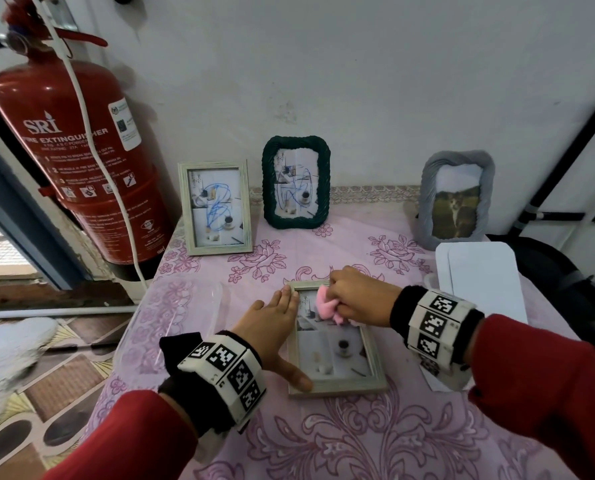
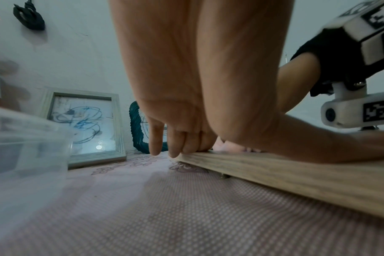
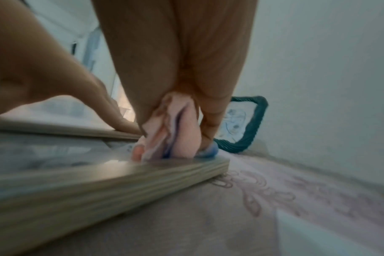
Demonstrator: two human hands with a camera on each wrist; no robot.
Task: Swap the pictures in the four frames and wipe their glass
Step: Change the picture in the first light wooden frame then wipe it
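Observation:
A pale wooden frame (image 1: 337,384) lies flat, glass up, on the pink flowered tablecloth (image 1: 324,445). My left hand (image 1: 272,323) rests open on its left rail (image 2: 296,173), fingers straight, thumb on the near corner. My right hand (image 1: 355,296) grips a pink cloth (image 1: 327,304) and presses it on the glass at the frame's far end (image 3: 186,162); the cloth (image 3: 178,131) shows blue smears. Against the wall stand a second pale frame (image 1: 216,209) and a dark green frame (image 1: 296,181), both with blue scribbles on the glass, and a grey frame (image 1: 457,199) with a cat picture.
A red fire extinguisher (image 1: 77,157) with a white cable hangs at the left of the table. A clear plastic container (image 1: 178,323) sits at the table's left edge. White sheets (image 1: 479,275) lie at the right, in front of the grey frame.

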